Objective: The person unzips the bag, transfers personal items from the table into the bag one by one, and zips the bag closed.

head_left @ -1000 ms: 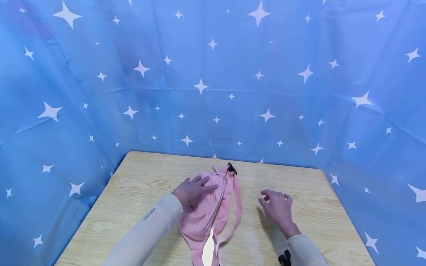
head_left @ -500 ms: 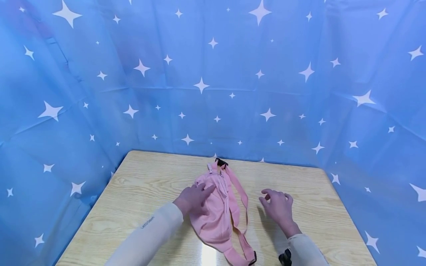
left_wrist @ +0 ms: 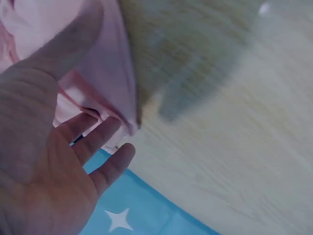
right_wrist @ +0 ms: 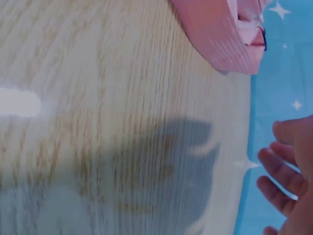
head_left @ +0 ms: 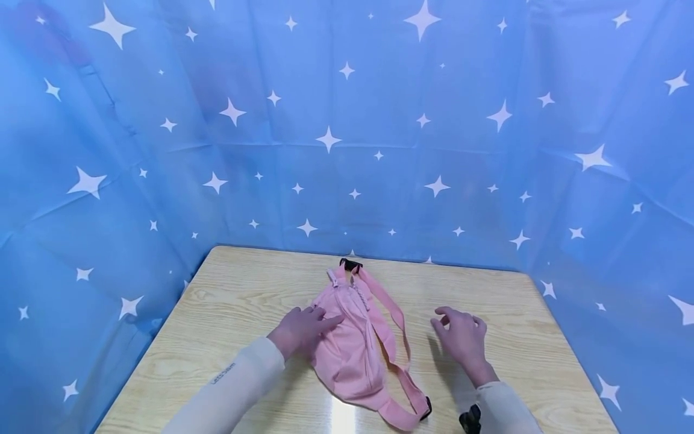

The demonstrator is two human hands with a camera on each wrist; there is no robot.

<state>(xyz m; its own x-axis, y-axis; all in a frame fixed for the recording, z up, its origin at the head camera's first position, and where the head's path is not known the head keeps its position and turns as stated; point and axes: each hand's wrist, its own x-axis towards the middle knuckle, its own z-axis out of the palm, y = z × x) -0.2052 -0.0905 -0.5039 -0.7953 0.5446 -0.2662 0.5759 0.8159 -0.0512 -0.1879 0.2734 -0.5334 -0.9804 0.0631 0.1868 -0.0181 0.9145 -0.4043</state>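
Observation:
A pink waist bag (head_left: 351,357) lies flat on the table, with its zip along the upper right and a pink strap (head_left: 402,337) looping down the right side. A black buckle (head_left: 351,265) tops it at the far end. My left hand (head_left: 305,329) rests on the bag's upper left edge. In the left wrist view, the thumb (left_wrist: 73,46) lies over the pink cloth while the other fingers, fairly straight, reach its edge. To the right, apart from the bag, hovers my right hand (head_left: 463,339) with loosely bent fingers and nothing in them.
The pale wood table (head_left: 249,283) ends at a back edge just beyond the buckle. A blue curtain with white stars (head_left: 379,199) surrounds it at the back and sides. A bright glare spot (head_left: 343,416) shows near the front.
The bag has turned on the table, its buckle end swinging left and its lower strap end swinging right. My left hand has drawn back slightly to the left; the right hand has barely shifted.

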